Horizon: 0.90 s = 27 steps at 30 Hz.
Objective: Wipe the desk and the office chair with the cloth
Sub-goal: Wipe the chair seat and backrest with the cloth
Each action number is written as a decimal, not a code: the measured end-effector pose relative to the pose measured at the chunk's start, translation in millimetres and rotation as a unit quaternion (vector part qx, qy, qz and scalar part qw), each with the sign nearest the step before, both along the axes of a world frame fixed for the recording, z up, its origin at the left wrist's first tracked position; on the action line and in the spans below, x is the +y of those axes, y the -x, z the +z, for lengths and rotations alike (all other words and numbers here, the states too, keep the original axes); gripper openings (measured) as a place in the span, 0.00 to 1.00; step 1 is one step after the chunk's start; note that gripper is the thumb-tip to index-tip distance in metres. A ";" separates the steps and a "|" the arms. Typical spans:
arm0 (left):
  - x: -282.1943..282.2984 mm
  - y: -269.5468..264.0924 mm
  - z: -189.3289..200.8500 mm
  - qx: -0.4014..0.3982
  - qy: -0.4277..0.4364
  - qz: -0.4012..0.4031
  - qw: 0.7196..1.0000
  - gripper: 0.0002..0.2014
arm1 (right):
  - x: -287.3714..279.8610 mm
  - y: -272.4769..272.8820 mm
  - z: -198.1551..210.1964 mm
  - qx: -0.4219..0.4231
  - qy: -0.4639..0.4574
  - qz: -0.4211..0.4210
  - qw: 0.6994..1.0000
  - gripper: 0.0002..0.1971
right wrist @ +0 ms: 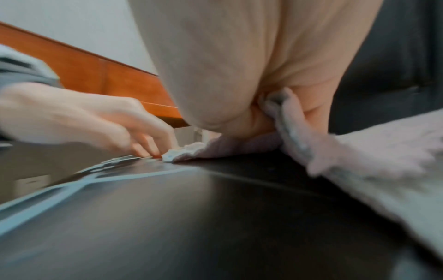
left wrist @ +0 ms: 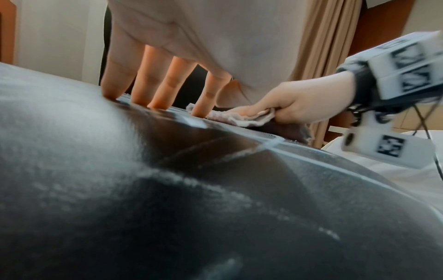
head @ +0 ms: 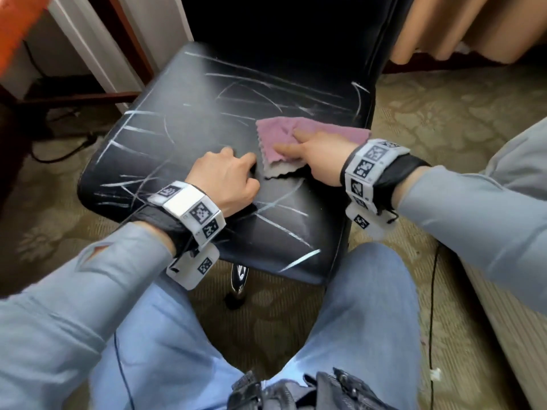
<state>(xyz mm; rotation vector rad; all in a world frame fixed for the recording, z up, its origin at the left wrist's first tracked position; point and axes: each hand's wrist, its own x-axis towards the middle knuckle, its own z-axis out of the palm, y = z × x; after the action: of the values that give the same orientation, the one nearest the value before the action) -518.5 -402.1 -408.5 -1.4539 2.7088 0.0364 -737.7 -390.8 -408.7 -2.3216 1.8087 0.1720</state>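
The office chair [head: 213,137] stands in front of the person's knees, its black seat crossed by many pale scratch-like streaks, its dark backrest rising at the far edge. A pink cloth [head: 302,134] with a grey underside lies on the seat, towards the right edge and about midway between near and far edges; one scalloped corner is folded over so the grey side shows. The right hand [head: 313,155] rests on the cloth, and in the left wrist view its thumb and fingers pinch a bunched fold of it against the seat, so this hand is holding the cloth. The left hand [head: 228,179] sits on the seat just left of the cloth, holding nothing; in its own wrist view the fingers [left wrist: 165,89] are nearly straight and spread, tips pressing on the leather, the one nearest the cloth touching or almost touching its edge. Both wrists carry white marker-covered bands. A beige curtain [head: 461,28] hangs beyond the chair's far right corner, above patterned carpet [head: 429,108].
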 end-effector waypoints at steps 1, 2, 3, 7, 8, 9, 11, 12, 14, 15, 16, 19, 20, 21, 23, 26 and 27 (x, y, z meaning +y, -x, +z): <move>1.2 1.5 1.4 0.001 0.001 0.006 1.000 0.18 | -7.7 9.0 0.9 -0.003 0.010 -0.028 1.000 0.32; 3.0 2.8 2.2 0.002 0.001 0.012 1.000 0.18 | -14.9 17.4 1.3 0.000 0.013 -0.056 0.998 0.32; 4.2 3.9 2.8 0.002 0.001 0.018 1.000 0.18 | -21.1 24.4 1.2 -0.002 0.009 -0.080 0.997 0.32; 9.8 7.4 6.7 -0.010 -0.011 0.030 0.999 0.17 | -31.4 37.1 4.3 -0.021 -0.039 -0.112 0.993 0.37; 9.8 9.0 8.3 -0.014 -0.011 0.029 0.999 0.17 | -31.4 35.2 7.2 -0.007 -0.038 -0.105 0.994 0.39; 9.7 10.2 9.5 -0.019 -0.012 0.028 0.999 0.17 | -29.4 30.0 9.2 0.007 -0.043 -0.097 0.994 0.40; 8.8 10.1 10.5 -0.025 -0.018 0.027 0.999 0.17 | -20.7 13.0 8.3 0.023 -0.084 -0.083 0.993 0.40; 8.5 9.7 10.5 -0.027 -0.018 0.026 0.999 0.16 | -15.6 4.6 4.4 0.029 -0.098 -0.064 0.993 0.42; 8.2 8.7 10.6 -0.030 -0.008 0.023 0.999 0.16 | -11.8 0.4 -3.6 0.027 -0.090 -0.027 0.995 0.44; 8.0 8.5 10.8 -0.030 -0.006 0.023 0.999 0.16 | -15.8 5.7 -3.0 0.028 -0.083 -0.023 0.996 0.43; 7.5 8.6 11.2 -0.029 -0.008 0.024 0.999 0.16 | -22.1 12.0 0.9 0.029 -0.070 -0.024 0.997 0.41; 6.8 10.2 11.8 -0.023 -0.012 0.028 0.999 0.15 | -37.2 29.4 17.5 0.052 -0.035 -0.069 0.996 0.30; 6.2 11.0 11.5 -0.022 -0.008 0.026 0.999 0.15 | -38.0 30.1 18.6 0.059 -0.019 -0.075 0.995 0.29; 6.0 11.3 10.6 -0.021 -0.005 0.022 1.000 0.15 | -35.6 27.5 15.9 0.057 -0.010 -0.076 0.995 0.29; 7.2 11.9 7.4 -0.017 -0.002 0.014 1.000 0.15 | -22.1 18.2 7.2 0.044 -0.033 -0.041 0.998 0.32; 7.4 14.3 5.7 -0.032 0.016 -0.003 0.999 0.17 | -13.3 18.2 1.5 0.025 -0.053 -0.023 0.998 0.41; 5.6 16.9 7.3 -0.043 0.021 -0.007 0.999 0.18 | -22.6 26.9 3.5 0.021 -0.041 -0.038 0.998 0.42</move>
<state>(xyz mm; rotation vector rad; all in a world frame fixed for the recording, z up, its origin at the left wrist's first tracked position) -535.4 -396.5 -401.2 -1.4120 2.6665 -0.0809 -764.6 -413.4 -405.2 -2.2059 1.8685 0.2808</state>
